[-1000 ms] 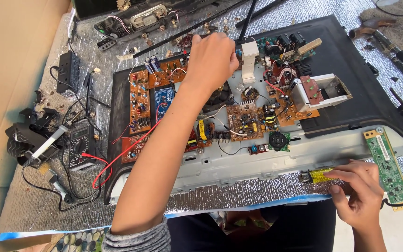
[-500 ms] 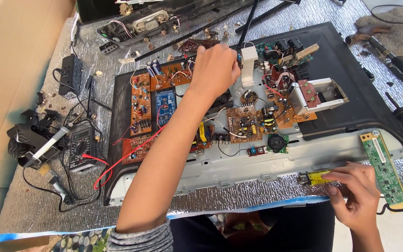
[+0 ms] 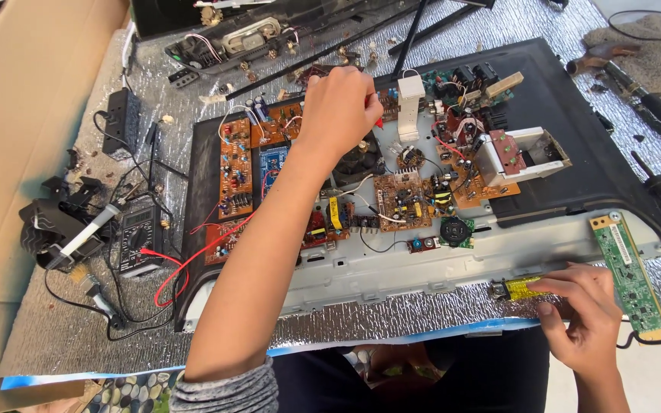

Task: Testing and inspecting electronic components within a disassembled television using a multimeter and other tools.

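**Hands at an opened chassis of circuit boards**

A red-tipped tool (image 3: 377, 122) is pinched in the closed left hand (image 3: 338, 111) above the brown circuit boards (image 3: 399, 200) on the black tray (image 3: 575, 115). A small yellow part (image 3: 520, 288) at the grey frame's (image 3: 392, 271) near edge is pinched by the right hand (image 3: 587, 313), beside a green board (image 3: 629, 275).

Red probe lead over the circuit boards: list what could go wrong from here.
1. The red probe lead trails from the black multimeter under the left hand; a forearm shift might snag it.
2. That hand works among crowded brown circuit boards; a slip could bridge parts.
3. The right hand pinches a yellow-banded tool at the foil mat's edge; it might drop.
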